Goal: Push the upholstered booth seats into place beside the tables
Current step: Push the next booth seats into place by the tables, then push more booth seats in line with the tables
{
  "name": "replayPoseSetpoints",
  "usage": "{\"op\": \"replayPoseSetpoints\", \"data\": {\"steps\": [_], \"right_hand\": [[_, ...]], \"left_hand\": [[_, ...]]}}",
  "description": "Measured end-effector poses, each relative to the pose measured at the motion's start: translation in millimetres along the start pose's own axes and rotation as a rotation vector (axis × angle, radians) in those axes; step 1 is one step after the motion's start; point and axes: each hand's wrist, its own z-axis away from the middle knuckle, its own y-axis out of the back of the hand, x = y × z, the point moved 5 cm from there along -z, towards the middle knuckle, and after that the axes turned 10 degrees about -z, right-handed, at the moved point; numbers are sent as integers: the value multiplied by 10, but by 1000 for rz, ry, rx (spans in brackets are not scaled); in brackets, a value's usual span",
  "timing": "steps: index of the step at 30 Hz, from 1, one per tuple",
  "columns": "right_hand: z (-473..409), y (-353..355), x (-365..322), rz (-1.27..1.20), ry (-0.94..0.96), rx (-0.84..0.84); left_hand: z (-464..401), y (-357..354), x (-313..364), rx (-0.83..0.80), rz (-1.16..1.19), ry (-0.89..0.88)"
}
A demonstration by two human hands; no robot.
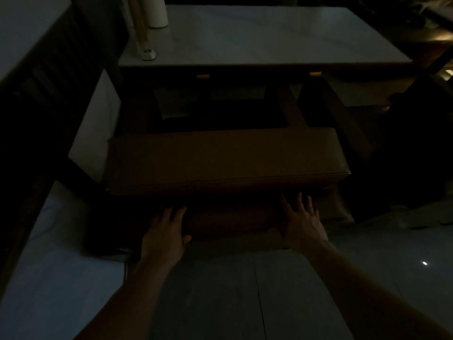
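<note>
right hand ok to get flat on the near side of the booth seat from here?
Probably yes. The right hand is open with fingers spread, right at the booth seat's near side below the cushion edge. Nothing lies between them; contact itself is too dark to confirm.

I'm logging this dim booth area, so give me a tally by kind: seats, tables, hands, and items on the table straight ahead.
Upholstered booth seats: 1, brown seat
Tables: 2, table ahead, table at left
Hands: 2, left hand, right hand
Items on the table ahead: 2, white cylinder, white stand
Total: 7
</note>
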Motion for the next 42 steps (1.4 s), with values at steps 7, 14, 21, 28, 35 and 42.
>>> {"op": "replayPoseSetpoints", "data": {"steps": [7,14,21,28,35,42], "right_hand": [[294,410,-196,-89,27,-30],[669,1184,-88,-117,95,0],[1219,1962,720,-135,152,83],[1776,2638,2061,-153,103,153],[1907,2903,3201,-202,35,194],[1606,2920,4155,-211,-6,174]], "left_hand": [[115,561,396,65,-60,-71],[434,1195,1177,95,6,-192],[941,1817,2277,134,-23,-229],[1466,2082,3667,232,-4,-285],[1572,2038,4944,252,-1,-381],[1120,1571,5921,198,4,-432]]}}
